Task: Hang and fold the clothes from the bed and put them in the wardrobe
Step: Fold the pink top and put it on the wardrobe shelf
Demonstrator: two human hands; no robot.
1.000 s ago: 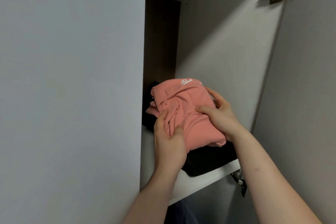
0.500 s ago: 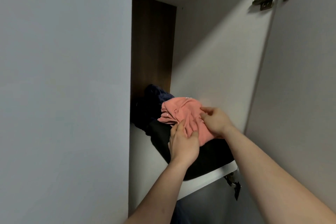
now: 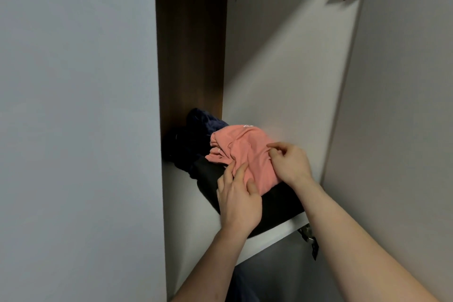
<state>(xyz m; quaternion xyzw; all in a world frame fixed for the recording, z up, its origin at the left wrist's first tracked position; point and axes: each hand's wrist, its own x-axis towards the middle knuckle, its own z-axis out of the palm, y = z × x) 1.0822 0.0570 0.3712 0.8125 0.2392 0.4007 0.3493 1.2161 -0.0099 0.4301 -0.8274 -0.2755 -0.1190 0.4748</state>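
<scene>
A crumpled pink garment (image 3: 245,152) is laid on dark clothes (image 3: 277,201) on the wardrobe shelf (image 3: 269,240). It is touched by relaxed fingers of the left hand (image 3: 239,200). Its edge is pinched by the right hand (image 3: 290,160).

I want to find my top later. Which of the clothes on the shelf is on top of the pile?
The pink top is. It lies on the black garment, and the dark blue one sits behind.

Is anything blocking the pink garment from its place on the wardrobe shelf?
Nothing visible does. The pink garment already lies on the black folded clothes on the shelf, with the left hand and right hand both touching it.
</scene>
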